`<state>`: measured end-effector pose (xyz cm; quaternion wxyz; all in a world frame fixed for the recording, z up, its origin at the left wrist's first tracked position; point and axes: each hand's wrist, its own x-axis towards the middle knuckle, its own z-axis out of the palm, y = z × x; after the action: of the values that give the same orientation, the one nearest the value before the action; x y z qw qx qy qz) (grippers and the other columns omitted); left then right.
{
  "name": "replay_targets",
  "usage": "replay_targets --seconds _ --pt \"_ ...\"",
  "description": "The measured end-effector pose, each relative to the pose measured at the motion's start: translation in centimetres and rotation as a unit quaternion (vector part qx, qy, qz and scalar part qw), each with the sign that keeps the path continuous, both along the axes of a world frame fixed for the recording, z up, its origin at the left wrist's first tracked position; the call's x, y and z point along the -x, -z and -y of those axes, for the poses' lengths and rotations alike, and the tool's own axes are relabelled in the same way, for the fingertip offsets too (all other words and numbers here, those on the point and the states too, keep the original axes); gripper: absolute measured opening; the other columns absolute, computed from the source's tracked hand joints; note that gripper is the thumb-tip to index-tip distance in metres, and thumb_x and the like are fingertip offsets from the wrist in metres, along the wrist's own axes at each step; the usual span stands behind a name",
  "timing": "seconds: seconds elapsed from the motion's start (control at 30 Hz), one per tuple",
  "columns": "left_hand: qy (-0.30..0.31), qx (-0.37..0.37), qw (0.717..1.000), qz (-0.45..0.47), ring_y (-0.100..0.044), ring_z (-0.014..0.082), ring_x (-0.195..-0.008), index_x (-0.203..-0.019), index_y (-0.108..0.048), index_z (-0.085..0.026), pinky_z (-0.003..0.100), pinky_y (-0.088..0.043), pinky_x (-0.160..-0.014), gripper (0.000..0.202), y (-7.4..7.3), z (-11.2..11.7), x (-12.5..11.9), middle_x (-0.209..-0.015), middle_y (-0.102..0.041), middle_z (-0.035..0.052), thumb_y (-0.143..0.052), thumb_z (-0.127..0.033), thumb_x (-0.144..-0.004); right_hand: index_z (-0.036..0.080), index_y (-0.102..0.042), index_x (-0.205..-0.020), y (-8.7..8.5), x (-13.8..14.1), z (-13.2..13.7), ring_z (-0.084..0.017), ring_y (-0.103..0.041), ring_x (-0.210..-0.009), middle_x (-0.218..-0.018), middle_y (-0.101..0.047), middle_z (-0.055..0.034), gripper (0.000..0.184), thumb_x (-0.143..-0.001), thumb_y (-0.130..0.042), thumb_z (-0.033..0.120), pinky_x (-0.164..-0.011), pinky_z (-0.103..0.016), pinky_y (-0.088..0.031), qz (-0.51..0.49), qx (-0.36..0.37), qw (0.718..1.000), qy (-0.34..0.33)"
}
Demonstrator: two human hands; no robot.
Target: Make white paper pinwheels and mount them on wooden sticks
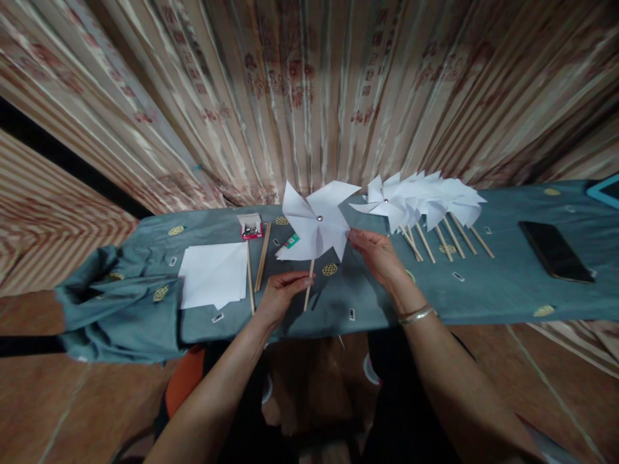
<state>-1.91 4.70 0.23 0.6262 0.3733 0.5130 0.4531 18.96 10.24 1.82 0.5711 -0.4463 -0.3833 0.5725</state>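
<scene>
My left hand (280, 291) is closed around the wooden stick of a white paper pinwheel (316, 222), holding it upright over the grey-blue cloth (503, 283). A silver pin sits at the pinwheel's centre. With its fingers together, my right hand (380, 258) touches the lower right blade of the same pinwheel. A bangle circles my right wrist.
Several finished white pinwheels on sticks (425, 203) lie in a row to the right. A stack of white paper squares (213, 274) and loose wooden sticks (261, 258) lie to the left, near a small pink box of pins (251, 227). A black phone (554, 251) rests at right. A patterned curtain hangs behind.
</scene>
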Motion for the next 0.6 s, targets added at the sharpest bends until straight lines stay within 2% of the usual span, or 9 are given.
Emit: replay_targets --seconds 0.2,0.37,0.6 --pt "-0.011 -0.012 1.0 -0.021 -0.068 0.0218 -0.086 -0.076 -0.079 -0.021 0.037 -0.047 -0.092 0.028 0.2 -0.2 0.0 -0.086 -0.078 0.0072 -0.086 -0.037 -0.054 0.025 -0.073 -0.061 -0.2 0.2 0.4 -0.016 -0.062 -0.075 -0.072 -0.071 0.0009 0.027 -0.052 -0.087 0.046 -0.081 -0.03 -0.048 -0.005 0.019 1.0 -0.013" --pt "-0.031 -0.017 0.999 -0.021 -0.069 0.0251 -0.09 -0.077 -0.079 -0.019 0.04 -0.047 -0.093 0.034 0.1 -0.2 -0.2 -0.088 -0.078 0.0088 -0.087 -0.041 -0.052 0.025 -0.072 -0.063 -0.3 0.6 0.7 -0.018 -0.063 -0.08 -0.076 -0.072 -0.0008 0.029 -0.055 -0.084 0.05 -0.083 -0.033 -0.048 0.024 0.016 0.999 -0.042" --pt "-0.041 -0.022 0.999 -0.026 -0.068 0.0244 -0.091 -0.075 -0.079 -0.021 0.038 -0.046 -0.094 0.032 -0.1 -0.3 -0.3 -0.086 -0.078 0.0068 -0.087 -0.041 -0.051 0.025 -0.074 -0.063 -0.1 1.3 1.3 -0.016 -0.062 -0.077 -0.076 -0.072 0.0005 0.027 -0.056 -0.085 0.048 -0.083 -0.032 -0.047 0.015 0.019 0.998 -0.061"
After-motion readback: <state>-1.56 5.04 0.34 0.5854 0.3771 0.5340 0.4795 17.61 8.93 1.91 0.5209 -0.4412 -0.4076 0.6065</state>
